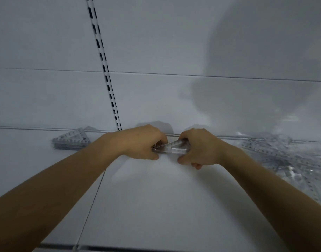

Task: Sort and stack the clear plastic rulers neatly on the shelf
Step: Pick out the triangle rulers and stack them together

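Both of my hands hold a small bundle of clear plastic triangle rulers (171,148) over the middle of the white shelf (156,206). My left hand (143,142) grips its left end with curled fingers. My right hand (199,150) grips its right end, thumb underneath. A neat stack of clear triangle rulers (71,141) lies at the back left of the shelf. A loose heap of clear rulers (290,159) spreads over the right side.
The white back panel (174,99) rises behind the shelf, with a slotted upright rail (108,82) running down to the shelf's back edge. A seam (94,195) divides the shelf boards on the left. The front edge of the shelf (119,248) is at the bottom.
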{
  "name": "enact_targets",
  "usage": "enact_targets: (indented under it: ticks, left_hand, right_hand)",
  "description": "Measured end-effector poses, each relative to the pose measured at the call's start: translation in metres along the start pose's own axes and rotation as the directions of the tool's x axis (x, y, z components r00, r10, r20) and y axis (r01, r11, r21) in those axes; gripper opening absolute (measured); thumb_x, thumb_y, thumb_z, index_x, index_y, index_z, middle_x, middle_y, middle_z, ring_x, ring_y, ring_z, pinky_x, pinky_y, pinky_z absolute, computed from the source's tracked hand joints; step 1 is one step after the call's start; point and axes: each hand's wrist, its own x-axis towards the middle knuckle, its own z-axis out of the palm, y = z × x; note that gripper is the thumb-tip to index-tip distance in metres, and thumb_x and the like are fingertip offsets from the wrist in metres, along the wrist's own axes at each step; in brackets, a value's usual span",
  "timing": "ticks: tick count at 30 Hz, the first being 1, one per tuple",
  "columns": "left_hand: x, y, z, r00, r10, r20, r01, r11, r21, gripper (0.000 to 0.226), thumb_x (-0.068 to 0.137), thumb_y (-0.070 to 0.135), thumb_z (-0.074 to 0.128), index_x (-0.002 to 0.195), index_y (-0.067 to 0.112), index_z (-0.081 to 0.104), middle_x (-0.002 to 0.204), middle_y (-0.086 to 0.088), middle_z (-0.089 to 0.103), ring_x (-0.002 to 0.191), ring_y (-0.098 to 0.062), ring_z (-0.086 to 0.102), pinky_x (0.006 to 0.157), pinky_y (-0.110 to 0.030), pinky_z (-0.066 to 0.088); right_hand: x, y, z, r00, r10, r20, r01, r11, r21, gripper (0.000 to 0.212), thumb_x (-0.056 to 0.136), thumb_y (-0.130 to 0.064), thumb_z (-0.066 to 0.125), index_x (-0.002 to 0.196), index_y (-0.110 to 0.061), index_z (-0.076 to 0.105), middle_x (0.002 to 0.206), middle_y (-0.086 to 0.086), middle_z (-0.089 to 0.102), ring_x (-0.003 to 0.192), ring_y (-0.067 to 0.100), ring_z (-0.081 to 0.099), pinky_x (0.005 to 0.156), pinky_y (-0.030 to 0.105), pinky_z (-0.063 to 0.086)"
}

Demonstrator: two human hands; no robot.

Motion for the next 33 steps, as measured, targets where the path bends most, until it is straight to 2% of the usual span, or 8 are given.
enact_targets:
  ticks: [5, 8, 12, 15, 18, 21, 25, 33]
  left_hand:
    - [0.012, 0.000, -0.009, 0.999, -0.042, 0.013, 0.040, 0.985, 0.167, 0.012, 0.081, 0.018, 0.072, 0.093, 0.016, 0.071, 0.074, 0.002, 0.061, 0.067, -0.012, 0.054, 0.057, -0.029, 0.044]
    - [0.017, 0.002, -0.014, 0.999, -0.040, 0.009, 0.037, 0.972, 0.232, 0.012, 0.080, 0.020, 0.076, 0.089, 0.015, 0.070, 0.068, 0.008, 0.050, 0.068, -0.014, 0.050, 0.051, -0.026, 0.031]
    - [0.018, 0.006, -0.021, 0.999, -0.040, 0.006, 0.036, 0.953, 0.300, 0.015, 0.079, 0.028, 0.078, 0.091, 0.022, 0.071, 0.070, 0.010, 0.051, 0.077, -0.016, 0.055, 0.052, -0.025, 0.032]
    - [0.017, 0.008, -0.022, 1.000, -0.029, -0.004, 0.028, 0.946, 0.322, 0.011, 0.078, 0.027, 0.076, 0.081, 0.025, 0.065, 0.066, 0.009, 0.049, 0.075, -0.018, 0.056, 0.055, -0.026, 0.037]
    - [0.015, 0.009, -0.023, 0.999, -0.020, -0.035, 0.030, 0.944, 0.330, 0.022, 0.078, 0.021, 0.074, 0.072, 0.023, 0.053, 0.066, 0.008, 0.043, 0.071, -0.020, 0.054, 0.057, -0.028, 0.040]
    - [0.014, 0.010, -0.023, 0.999, -0.023, -0.038, 0.035, 0.935, 0.353, 0.034, 0.077, 0.016, 0.073, 0.066, 0.023, 0.042, 0.066, 0.005, 0.042, 0.070, -0.022, 0.055, 0.056, -0.028, 0.041]
    - [0.017, 0.005, -0.024, 0.994, -0.087, 0.068, 0.057, 0.933, 0.356, 0.021, 0.070, 0.003, 0.075, 0.067, 0.016, 0.059, 0.055, 0.004, 0.054, 0.059, -0.018, 0.061, 0.054, -0.027, 0.051]
    - [0.024, 0.002, -0.022, 0.983, -0.136, 0.122, 0.097, 0.956, 0.278, 0.011, 0.069, 0.004, 0.077, 0.080, 0.007, 0.074, 0.060, 0.000, 0.059, 0.064, -0.019, 0.061, 0.049, -0.024, 0.040]
  right_hand:
    - [0.010, -0.008, -0.003, 1.000, 0.003, 0.026, 0.001, 0.989, -0.148, 0.037, 0.074, -0.033, 0.080, 0.100, -0.020, 0.058, 0.086, 0.004, 0.071, 0.052, 0.015, 0.070, 0.043, 0.019, 0.050]
    - [0.010, -0.011, -0.006, 0.999, 0.007, 0.035, 0.000, 0.981, -0.192, 0.039, 0.074, -0.037, 0.078, 0.102, -0.022, 0.056, 0.088, 0.002, 0.069, 0.052, 0.014, 0.069, 0.049, 0.025, 0.055]
    - [0.005, -0.015, -0.003, 1.000, 0.002, -0.016, -0.007, 0.950, -0.312, 0.047, 0.074, -0.042, 0.076, 0.114, -0.024, 0.058, 0.086, -0.008, 0.060, 0.087, 0.019, 0.066, 0.074, 0.033, 0.052]
    - [0.002, -0.018, -0.002, 0.999, 0.011, -0.030, -0.021, 0.943, -0.332, 0.052, 0.077, -0.043, 0.076, 0.122, -0.026, 0.057, 0.094, -0.009, 0.051, 0.098, 0.018, 0.051, 0.076, 0.031, 0.041]
    - [-0.001, -0.021, -0.003, 0.998, 0.059, -0.020, -0.062, 0.947, -0.314, 0.056, 0.076, -0.040, 0.078, 0.125, -0.026, 0.057, 0.098, -0.004, 0.052, 0.093, 0.016, 0.049, 0.077, 0.030, 0.045]
    - [-0.005, -0.019, -0.006, 0.993, 0.118, -0.008, -0.115, 0.946, -0.302, 0.059, 0.072, -0.041, 0.079, 0.124, -0.025, 0.055, 0.085, -0.008, 0.058, 0.092, 0.014, 0.055, 0.076, 0.031, 0.049]
    - [-0.007, -0.021, -0.008, 0.972, 0.232, 0.033, -0.223, 0.960, -0.168, 0.056, 0.071, -0.032, 0.080, 0.119, -0.023, 0.052, 0.064, -0.004, 0.071, 0.059, 0.011, 0.072, 0.078, 0.032, 0.060]
    - [-0.006, -0.035, -0.006, 0.960, 0.277, 0.029, -0.270, 0.952, -0.146, 0.049, 0.073, -0.022, 0.077, 0.116, -0.014, 0.053, 0.068, 0.003, 0.074, 0.055, 0.017, 0.073, 0.073, 0.033, 0.062]
